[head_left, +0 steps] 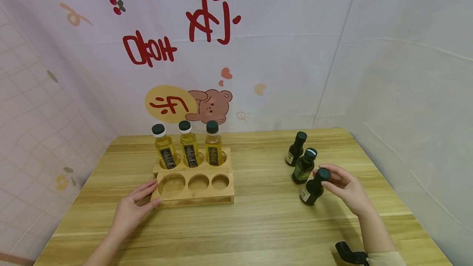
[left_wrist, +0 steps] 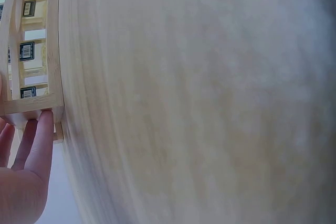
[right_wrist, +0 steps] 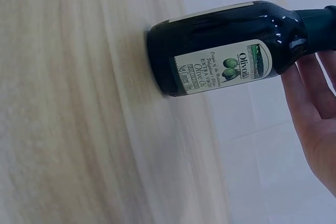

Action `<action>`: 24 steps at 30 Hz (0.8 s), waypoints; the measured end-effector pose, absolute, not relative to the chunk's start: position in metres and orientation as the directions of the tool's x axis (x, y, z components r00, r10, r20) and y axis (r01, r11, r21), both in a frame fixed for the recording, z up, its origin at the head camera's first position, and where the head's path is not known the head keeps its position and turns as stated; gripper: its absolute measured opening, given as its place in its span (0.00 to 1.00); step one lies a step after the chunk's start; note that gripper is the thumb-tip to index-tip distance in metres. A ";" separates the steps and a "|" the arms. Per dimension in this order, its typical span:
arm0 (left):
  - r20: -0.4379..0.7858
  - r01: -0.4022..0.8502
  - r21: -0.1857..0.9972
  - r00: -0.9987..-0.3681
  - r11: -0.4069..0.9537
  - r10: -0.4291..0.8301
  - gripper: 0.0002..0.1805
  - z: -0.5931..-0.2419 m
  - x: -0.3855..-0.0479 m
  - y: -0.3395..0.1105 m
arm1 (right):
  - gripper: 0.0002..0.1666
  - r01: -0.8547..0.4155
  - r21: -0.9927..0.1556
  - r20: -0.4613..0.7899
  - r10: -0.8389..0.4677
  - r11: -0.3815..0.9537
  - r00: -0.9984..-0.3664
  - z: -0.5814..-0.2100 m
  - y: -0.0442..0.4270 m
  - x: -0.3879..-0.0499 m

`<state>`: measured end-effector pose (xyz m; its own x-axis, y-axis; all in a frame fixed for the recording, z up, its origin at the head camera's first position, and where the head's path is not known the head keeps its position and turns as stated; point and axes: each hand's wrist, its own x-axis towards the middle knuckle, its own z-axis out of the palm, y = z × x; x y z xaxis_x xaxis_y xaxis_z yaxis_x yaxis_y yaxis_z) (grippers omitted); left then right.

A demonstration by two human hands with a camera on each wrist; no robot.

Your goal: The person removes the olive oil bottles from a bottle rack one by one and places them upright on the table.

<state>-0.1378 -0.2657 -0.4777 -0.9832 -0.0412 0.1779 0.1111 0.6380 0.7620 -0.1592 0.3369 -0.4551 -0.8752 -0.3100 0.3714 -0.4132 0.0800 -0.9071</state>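
Dark olive oil bottle [head_left: 313, 193], pinched at the neck by the right hand [head_left: 349, 192], at the right of the surface [head_left: 266, 233]; whether standing or raised, cannot tell. Just beyond, two more dark bottles [head_left: 303, 170], upright. Well apart to the left, wooden rack [head_left: 218, 193] with three bottles of yellow liquid [head_left: 191, 151] in its back row, touched at its left end by the left hand [head_left: 131, 208], fingers extended.

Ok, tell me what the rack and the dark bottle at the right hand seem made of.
Rack: pale wood, perhaps bamboo, smooth with low sheen, judging by its tan colour and faint grain. Dark bottle: probably glass, glossy, given the sharp highlights on its shoulder, though plastic isn't ruled out.
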 end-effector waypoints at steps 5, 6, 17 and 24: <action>0.182 0.117 0.764 -0.982 0.634 -0.039 0.33 -0.478 -0.137 -0.265 | 0.30 -0.421 -0.905 0.384 -0.321 0.054 -0.866 -0.455 0.337 -0.159; 0.183 0.117 0.765 -0.982 0.633 -0.039 0.33 -0.478 -0.137 -0.265 | 0.30 -0.423 -0.905 0.386 -0.322 0.051 -0.865 -0.455 0.337 -0.159; 0.185 0.116 0.763 -0.982 0.635 -0.043 0.32 -0.479 -0.138 -0.265 | 0.30 -0.414 -0.909 0.378 -0.322 0.052 -0.868 -0.455 0.337 -0.157; 0.175 0.108 0.767 -0.984 0.633 -0.045 0.32 -0.478 -0.138 -0.265 | 0.29 -0.409 -0.912 0.380 -0.332 0.020 -0.864 -0.458 0.338 -0.158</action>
<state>-0.1380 -0.2652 -0.4776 -0.9835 -0.0446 0.1752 0.1079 0.6327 0.7669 -0.1584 0.3380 -0.4579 -0.8635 -0.3320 0.3797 -0.4088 0.0199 -0.9124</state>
